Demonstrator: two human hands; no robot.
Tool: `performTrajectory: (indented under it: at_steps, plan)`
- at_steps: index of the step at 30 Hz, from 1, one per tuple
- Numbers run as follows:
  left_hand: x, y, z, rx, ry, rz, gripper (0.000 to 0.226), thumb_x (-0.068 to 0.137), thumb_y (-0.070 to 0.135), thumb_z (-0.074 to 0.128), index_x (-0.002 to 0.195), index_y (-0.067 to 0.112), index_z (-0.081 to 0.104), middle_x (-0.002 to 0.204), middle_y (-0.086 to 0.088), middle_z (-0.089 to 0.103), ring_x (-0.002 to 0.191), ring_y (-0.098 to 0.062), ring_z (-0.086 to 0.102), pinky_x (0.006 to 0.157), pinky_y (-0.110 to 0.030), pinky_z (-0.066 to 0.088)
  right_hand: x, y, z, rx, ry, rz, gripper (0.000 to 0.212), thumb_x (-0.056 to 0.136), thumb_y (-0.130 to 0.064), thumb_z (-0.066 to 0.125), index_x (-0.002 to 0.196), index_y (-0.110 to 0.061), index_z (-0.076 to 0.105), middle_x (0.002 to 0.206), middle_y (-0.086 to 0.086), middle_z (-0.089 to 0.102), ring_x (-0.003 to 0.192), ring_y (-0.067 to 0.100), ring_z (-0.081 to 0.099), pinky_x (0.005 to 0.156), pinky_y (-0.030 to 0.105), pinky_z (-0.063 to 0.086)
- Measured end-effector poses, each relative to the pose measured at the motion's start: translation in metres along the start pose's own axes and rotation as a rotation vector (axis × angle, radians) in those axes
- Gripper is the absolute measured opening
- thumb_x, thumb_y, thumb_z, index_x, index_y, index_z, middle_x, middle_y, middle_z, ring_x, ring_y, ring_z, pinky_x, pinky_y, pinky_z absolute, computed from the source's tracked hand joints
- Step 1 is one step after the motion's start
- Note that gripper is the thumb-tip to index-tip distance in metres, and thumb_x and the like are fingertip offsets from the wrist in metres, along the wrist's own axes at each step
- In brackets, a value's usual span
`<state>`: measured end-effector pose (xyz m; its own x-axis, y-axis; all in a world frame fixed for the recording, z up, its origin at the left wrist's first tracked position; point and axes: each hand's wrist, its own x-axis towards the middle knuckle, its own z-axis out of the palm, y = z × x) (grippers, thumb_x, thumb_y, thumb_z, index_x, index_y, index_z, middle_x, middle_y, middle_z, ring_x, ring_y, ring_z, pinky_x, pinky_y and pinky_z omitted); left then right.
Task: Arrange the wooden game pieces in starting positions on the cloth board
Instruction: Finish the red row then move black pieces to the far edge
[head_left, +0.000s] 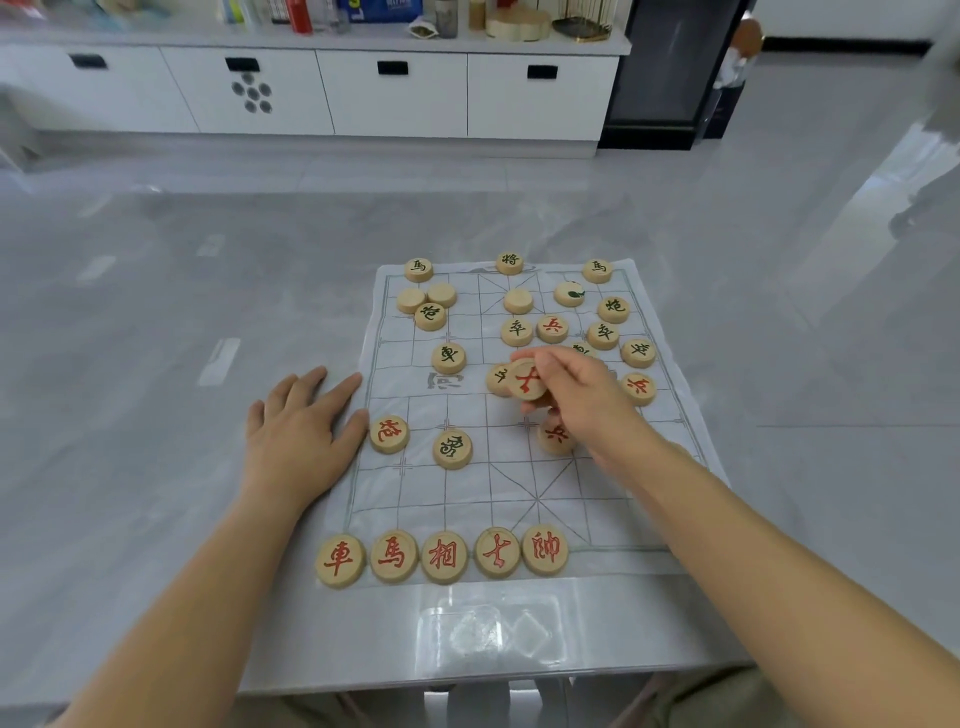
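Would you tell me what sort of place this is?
Probably a home living room: a long white drawer cabinet topped with household clutter, a glossy tiled floor, and the cloth board on a table.

Glossy grey floor (727, 171), white cabinets (322, 93)

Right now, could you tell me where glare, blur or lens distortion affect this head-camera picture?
Head view: the near red row is sharp and the red piece pinched by the right hand is legible; the glossy table shows pale reflected streaks and glare near its front edge; the shelf items are blurred; the white cabinets bow with wide-angle distortion.
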<state>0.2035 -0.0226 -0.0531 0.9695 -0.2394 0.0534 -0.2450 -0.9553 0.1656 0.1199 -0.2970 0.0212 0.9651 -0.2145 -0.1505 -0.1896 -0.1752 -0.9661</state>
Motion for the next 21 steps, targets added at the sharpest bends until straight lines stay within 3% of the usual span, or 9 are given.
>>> performTrajectory:
  at_steps: [3,5,7,10,14,17,21]
  plan:
    - [0.0,0.0,-0.001,-0.002,-0.003,0.003,0.064,0.084,0.068,0.017,0.142,0.046,0.032,0.151,0.001,0.032,0.139,-0.027,0.021,0.113,-0.05,0.018,-0.003,-0.001,-0.008,0.155,-0.034,0.052,0.029,0.101,-0.021,0.035,0.107,-0.025,0.063,0.097,0.004,0.069,0.072,0.013,0.064,0.061,0.025,0.044]
    - [0.0,0.001,-0.001,0.002,-0.005,0.002,0.064,0.084,0.068,0.017,0.142,0.046,0.031,0.151,0.001,0.032,0.139,-0.027,0.021,0.113,-0.05,0.018,-0.003,0.0,-0.01,0.21,-0.04,0.057,0.03,0.101,-0.016,0.036,0.111,-0.022,0.063,0.096,0.006,0.07,0.074,0.014,0.065,0.078,0.037,0.049]
    - [0.0,0.002,-0.001,0.006,-0.006,0.001,0.063,0.084,0.068,0.017,0.142,0.046,0.031,0.151,0.001,0.031,0.139,-0.027,0.021,0.113,-0.049,0.018,-0.004,-0.001,-0.013,0.217,-0.052,0.046,0.031,0.099,-0.013,0.038,0.113,-0.023,0.064,0.097,0.006,0.07,0.076,0.015,0.065,0.086,0.043,0.044]
    - [0.0,0.001,-0.001,0.004,-0.008,0.003,0.063,0.085,0.068,0.018,0.142,0.046,0.031,0.151,0.001,0.032,0.14,-0.027,0.021,0.113,-0.049,0.018,-0.01,-0.004,-0.016,0.171,-0.108,0.008,0.029,0.093,-0.008,0.051,0.11,-0.028,0.063,0.099,0.003,0.07,0.079,0.013,0.065,0.087,0.037,0.046]
    - [0.001,0.0,0.0,0.006,-0.007,0.005,0.063,0.085,0.068,0.018,0.142,0.046,0.031,0.151,0.001,0.032,0.139,-0.027,0.021,0.113,-0.049,0.018,-0.02,-0.009,-0.038,0.084,-0.074,-0.033,0.042,0.08,-0.001,0.068,0.114,-0.024,0.059,0.099,-0.005,0.065,0.087,0.002,0.063,0.07,0.016,0.05]
    - [0.002,-0.001,0.001,0.006,-0.002,0.009,0.064,0.084,0.07,0.017,0.142,0.046,0.031,0.151,0.0,0.032,0.139,-0.028,0.022,0.112,-0.05,0.018,-0.033,-0.01,-0.068,-0.057,0.031,-0.059,0.041,0.077,-0.007,0.072,0.112,-0.024,0.06,0.107,-0.004,0.066,0.095,0.007,0.064,0.077,0.019,0.053]
    - [0.002,-0.002,0.001,0.01,-0.008,0.003,0.065,0.084,0.071,0.016,0.142,0.046,0.031,0.151,0.0,0.031,0.139,-0.028,0.021,0.112,-0.052,0.018,-0.057,0.005,-0.1,-0.417,0.107,-0.125,0.037,0.074,-0.026,0.075,0.108,-0.036,0.062,0.097,-0.015,0.059,0.081,-0.002,0.055,0.072,0.016,0.042]
